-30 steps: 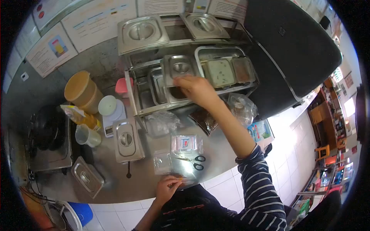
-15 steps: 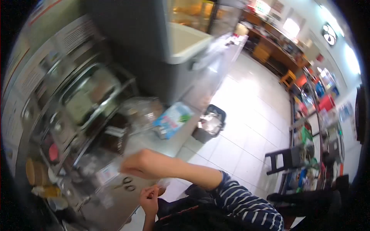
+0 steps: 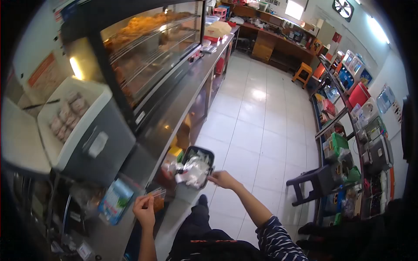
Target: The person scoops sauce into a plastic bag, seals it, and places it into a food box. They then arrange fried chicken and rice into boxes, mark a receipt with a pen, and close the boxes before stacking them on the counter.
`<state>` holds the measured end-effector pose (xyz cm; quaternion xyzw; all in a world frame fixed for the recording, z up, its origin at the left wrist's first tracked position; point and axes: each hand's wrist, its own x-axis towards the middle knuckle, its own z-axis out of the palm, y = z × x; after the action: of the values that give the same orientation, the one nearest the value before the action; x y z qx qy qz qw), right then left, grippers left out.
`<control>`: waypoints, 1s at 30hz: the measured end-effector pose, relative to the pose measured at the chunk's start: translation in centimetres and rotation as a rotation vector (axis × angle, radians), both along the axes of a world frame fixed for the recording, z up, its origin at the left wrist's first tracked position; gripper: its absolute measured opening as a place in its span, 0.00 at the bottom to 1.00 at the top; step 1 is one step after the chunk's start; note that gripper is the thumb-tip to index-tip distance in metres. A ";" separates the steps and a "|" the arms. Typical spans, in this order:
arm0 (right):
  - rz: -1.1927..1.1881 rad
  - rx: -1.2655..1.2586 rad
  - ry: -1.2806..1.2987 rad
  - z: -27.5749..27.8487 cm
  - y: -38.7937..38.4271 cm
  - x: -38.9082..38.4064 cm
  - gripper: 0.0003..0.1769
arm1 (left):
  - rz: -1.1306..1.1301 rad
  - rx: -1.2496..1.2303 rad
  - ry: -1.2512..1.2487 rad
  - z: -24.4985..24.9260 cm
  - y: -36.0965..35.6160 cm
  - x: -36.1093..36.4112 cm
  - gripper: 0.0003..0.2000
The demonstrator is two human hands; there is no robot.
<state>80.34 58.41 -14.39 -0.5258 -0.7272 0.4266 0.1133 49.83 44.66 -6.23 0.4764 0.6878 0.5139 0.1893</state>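
My left hand (image 3: pixel 144 209) is closed on a small clear plastic bag (image 3: pixel 158 200) with something orange-brown in its lower part, held over the edge of the metal counter. My right hand (image 3: pixel 223 179) is at the right rim of a dark bin (image 3: pixel 210 157), its fingers bent together; what they hold, if anything, is too small to make out. Crumpled white and clear plastic (image 3: pixel 196 170) fills the bin. Left of my left hand, a blue and white packet (image 3: pixel 116 201) lies on the counter.
A glass display case (image 3: pixel 152 48) with fried food stands on the long counter (image 3: pixel 174 117). Beside it is an open grey cooler (image 3: pixel 102 143) holding wrapped packs. A dark stool (image 3: pixel 313 185) and loaded shelves (image 3: pixel 348 148) are on the right. An orange stool (image 3: pixel 303 73) stands farther back.
My right hand has moved from above the counter to the bin on the right. My left hand still holds the small bag. The view has shifted, showing the display case and cooler more fully.
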 end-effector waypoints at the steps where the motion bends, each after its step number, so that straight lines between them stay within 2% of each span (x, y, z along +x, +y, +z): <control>1: 0.105 0.159 -0.383 -4.6 2.3 5.4 0.27 | -0.005 -0.001 0.040 0.0 3.5 1.3 0.06; 2: -0.030 0.027 -0.482 -7.0 3.5 10.9 0.28 | -0.002 0.015 0.042 0.6 7.1 3.0 0.05; 3: -0.093 0.004 -0.543 -10.9 4.1 17.9 0.26 | -0.023 0.009 0.038 0.5 10.9 4.2 0.05; 4: -0.286 -0.079 -0.491 -11.4 3.7 24.2 0.25 | -0.048 0.009 0.038 0.1 15.1 5.0 0.05; 5: -0.599 -0.036 -0.470 -13.6 1.7 30.2 0.21 | -0.072 0.003 0.033 -0.3 19.6 6.2 0.05; 6: -1.071 -0.176 -0.195 -15.3 -1.1 35.5 0.17 | -0.083 0.011 -0.002 -0.3 24.4 7.8 0.05; 7: -1.363 -0.266 -0.083 -15.1 -2.7 39.0 0.16 | -0.122 0.059 -0.017 0.4 28.9 9.9 0.05; 9: -1.608 -0.418 -0.031 -13.6 -2.8 43.4 0.15 | -0.182 0.162 -0.030 2.4 38.4 14.0 0.05; 11: -1.661 -0.523 0.001 -13.2 0.3 45.0 0.15 | -0.189 0.308 0.003 3.8 47.2 18.6 0.05; 16: -1.488 -0.660 0.115 -16.1 17.4 45.4 0.15 | -0.255 0.407 -0.232 3.3 66.4 30.6 0.04; 19: -1.251 -0.642 0.164 -17.8 31.4 45.0 0.16 | -0.306 0.387 -0.292 -0.1 75.1 36.9 0.03; 21: -1.057 -0.563 0.181 -17.3 41.8 44.9 0.18 | -0.236 0.230 -0.339 -1.1 78.6 39.8 0.05; 23: -0.821 -0.412 0.212 -16.0 52.9 44.8 0.19 | -0.231 0.089 -0.243 -2.6 81.9 41.1 0.06; 25: -0.482 -0.177 0.329 -13.0 66.3 43.2 0.21 | -0.244 0.017 -0.279 -2.4 85.5 41.6 0.07; 26: -0.314 -0.097 0.419 -11.0 72.5 41.7 0.22 | -0.266 0.096 -0.285 -2.8 87.6 41.4 0.08; 28: 0.020 0.020 0.575 1.3 82.9 34.7 0.23 | -0.251 0.065 -0.294 -2.1 91.8 41.4 0.08; 30: 0.178 0.098 0.496 6.4 90.4 30.7 0.22 | -0.207 0.104 -0.282 -0.8 96.3 41.8 0.09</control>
<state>111.03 148.81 -7.97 -0.3328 -0.7404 0.5149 0.2756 91.66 141.00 -6.99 0.4771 0.5742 0.5884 0.3107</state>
